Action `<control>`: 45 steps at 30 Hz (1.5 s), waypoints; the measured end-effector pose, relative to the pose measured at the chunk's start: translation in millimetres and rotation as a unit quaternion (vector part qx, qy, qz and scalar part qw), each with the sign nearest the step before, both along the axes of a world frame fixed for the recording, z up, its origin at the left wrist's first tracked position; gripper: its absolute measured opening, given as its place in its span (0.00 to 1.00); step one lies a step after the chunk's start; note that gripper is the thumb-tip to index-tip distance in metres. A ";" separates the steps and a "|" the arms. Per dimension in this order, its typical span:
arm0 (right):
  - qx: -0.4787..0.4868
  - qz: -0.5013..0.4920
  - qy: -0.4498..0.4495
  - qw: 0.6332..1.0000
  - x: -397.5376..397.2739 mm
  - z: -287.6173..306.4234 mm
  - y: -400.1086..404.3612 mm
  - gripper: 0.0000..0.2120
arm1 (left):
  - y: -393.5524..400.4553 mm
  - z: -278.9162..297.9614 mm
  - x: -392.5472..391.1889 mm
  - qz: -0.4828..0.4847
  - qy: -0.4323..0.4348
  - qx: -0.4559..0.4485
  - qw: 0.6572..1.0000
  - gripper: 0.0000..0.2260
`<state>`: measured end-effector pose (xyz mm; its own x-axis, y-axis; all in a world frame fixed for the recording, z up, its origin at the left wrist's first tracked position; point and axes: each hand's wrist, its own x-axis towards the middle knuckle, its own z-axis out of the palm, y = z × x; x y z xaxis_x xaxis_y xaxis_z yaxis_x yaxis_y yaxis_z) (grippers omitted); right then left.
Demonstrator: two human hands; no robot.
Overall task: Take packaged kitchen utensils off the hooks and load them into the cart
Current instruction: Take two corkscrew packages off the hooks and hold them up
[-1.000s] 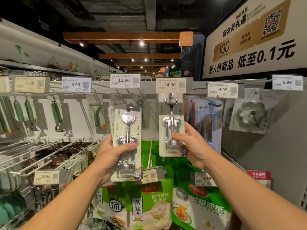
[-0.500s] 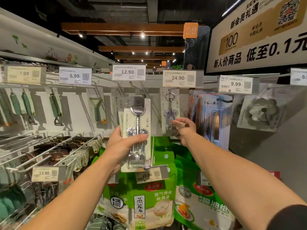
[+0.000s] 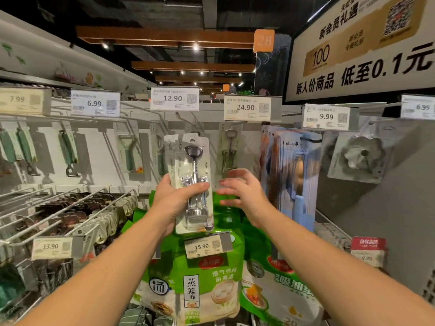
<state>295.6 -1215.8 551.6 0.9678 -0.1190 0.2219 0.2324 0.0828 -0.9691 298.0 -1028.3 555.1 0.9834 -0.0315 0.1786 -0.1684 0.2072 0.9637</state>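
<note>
My left hand (image 3: 175, 198) grips a packaged metal corkscrew (image 3: 194, 182) on a white card, held upright in front of the display wall. A second packaged corkscrew (image 3: 229, 151) hangs on its hook under the 24.90 tag, behind and above my right hand. My right hand (image 3: 242, 191) is open with spread fingers, just right of the held package, touching nothing. No cart is in view.
Peelers (image 3: 129, 154) and green-handled tools (image 3: 68, 150) hang at left. Blue packs (image 3: 294, 172) and a flower-shaped steel item (image 3: 362, 156) hang at right. Wire hooks (image 3: 58, 208) with dark packets jut out lower left. Green bags (image 3: 200, 278) hang below.
My right hand has let go of the hanging corkscrew and drawn back toward the held package, fingers spread. The left hand keeps its package, now closer to the centre.
</note>
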 end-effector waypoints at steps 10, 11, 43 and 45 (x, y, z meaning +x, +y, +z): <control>-0.330 -0.042 -0.133 0.934 -58.1 -7.5 31.8 0.39 | -18.8 9.1 -25.5 0.063 -0.026 0.004 0.998 0.62; -0.333 -0.054 -0.136 0.931 -60.9 -8.2 33.9 0.38 | -19.1 8.5 -26.9 0.065 -0.034 0.003 0.997 0.63; -0.263 -0.248 -0.216 0.907 -83.8 -36.7 -3.8 0.36 | 10.5 3.5 -37.0 0.074 0.022 0.031 0.997 0.08; -0.258 -0.257 -0.215 0.906 -79.9 -30.9 -2.6 0.36 | 11.2 3.6 -36.8 0.066 0.025 0.026 0.997 0.10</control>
